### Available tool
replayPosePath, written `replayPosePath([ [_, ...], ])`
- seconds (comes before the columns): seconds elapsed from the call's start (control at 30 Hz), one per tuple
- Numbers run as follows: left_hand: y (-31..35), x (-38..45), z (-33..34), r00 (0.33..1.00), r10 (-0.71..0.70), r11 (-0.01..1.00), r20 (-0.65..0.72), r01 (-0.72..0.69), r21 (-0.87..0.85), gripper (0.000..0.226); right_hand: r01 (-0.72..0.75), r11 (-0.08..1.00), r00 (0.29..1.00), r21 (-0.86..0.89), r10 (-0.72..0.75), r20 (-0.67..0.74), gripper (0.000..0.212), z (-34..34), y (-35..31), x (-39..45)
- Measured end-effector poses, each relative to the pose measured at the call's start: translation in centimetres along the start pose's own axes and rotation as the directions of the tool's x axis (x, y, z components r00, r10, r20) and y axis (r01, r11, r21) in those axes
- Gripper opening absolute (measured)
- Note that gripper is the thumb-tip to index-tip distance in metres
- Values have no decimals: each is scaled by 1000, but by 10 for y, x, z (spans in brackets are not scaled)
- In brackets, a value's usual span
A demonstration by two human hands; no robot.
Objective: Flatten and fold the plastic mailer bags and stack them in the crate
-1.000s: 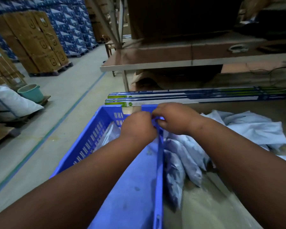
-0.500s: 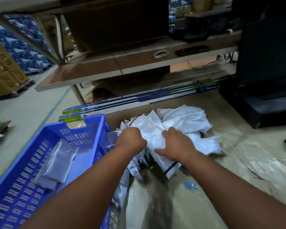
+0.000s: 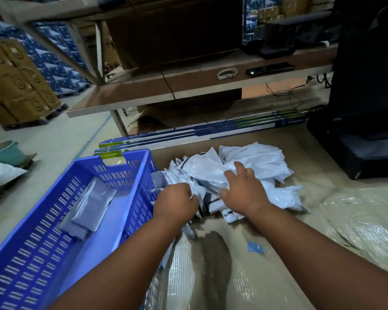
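A heap of crumpled white mailer bags (image 3: pixel 251 166) lies on the plastic-covered table (image 3: pixel 267 276), just right of a blue slotted crate (image 3: pixel 43 242). Inside the crate rests a folded grey-white mailer bag (image 3: pixel 90 206). My left hand (image 3: pixel 175 204) is fisted at the heap's near left edge, its fingers closed on a bag's edge. My right hand (image 3: pixel 242 189) presses on top of the heap with fingers spread, gripping one mailer bag.
Long blue-and-green boxes (image 3: pixel 199 133) lie along the table's far edge. A dark monitor and base (image 3: pixel 358 130) stand at the right. A small blue scrap (image 3: pixel 255 247) lies near my right forearm. A shelf (image 3: pixel 188 86) with cable and phone runs behind.
Both hands left the crate's rim and moved right to the heap of bags. Since half a second ago the right hand has opened out over the heap.
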State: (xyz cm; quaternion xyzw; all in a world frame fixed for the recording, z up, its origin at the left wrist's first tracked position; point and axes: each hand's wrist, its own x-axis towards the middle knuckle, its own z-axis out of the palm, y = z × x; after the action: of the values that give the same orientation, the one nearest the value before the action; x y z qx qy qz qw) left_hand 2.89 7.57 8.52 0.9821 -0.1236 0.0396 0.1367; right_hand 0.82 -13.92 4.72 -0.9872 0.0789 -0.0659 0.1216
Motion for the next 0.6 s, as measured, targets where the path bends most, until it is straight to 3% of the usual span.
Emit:
replayPosePath([
  [0.13,0,-14,-5,992,90,995,-90,-93,-35,26,7,950,994,311,28,-110,37,-22,16,-5],
  [0.2,1,-24,-7,977,151,981,-149,-167,-99,39,-31,862,993,505,84,-83,19,-39,26,-15],
  [0.3,7,-43,-12,946,249,922,-207,-297,-249,80,-238,613,965,753,62,254,15,-64,47,-41],
  [0.37,13,-55,-11,964,236,872,-124,-266,-411,93,-406,477,878,779,-33,477,32,-64,70,-62],
  [0.4,18,-60,-6,977,211,831,-34,-198,-520,88,-465,443,836,767,-67,545,42,-57,82,-72],
  [0.5,33,-77,27,958,155,677,240,74,-732,46,-525,512,747,680,-106,656,57,-28,113,-102],
  [0.6,40,-103,75,941,108,675,321,167,-719,30,-462,648,686,606,-172,707,37,-16,132,-123],
])
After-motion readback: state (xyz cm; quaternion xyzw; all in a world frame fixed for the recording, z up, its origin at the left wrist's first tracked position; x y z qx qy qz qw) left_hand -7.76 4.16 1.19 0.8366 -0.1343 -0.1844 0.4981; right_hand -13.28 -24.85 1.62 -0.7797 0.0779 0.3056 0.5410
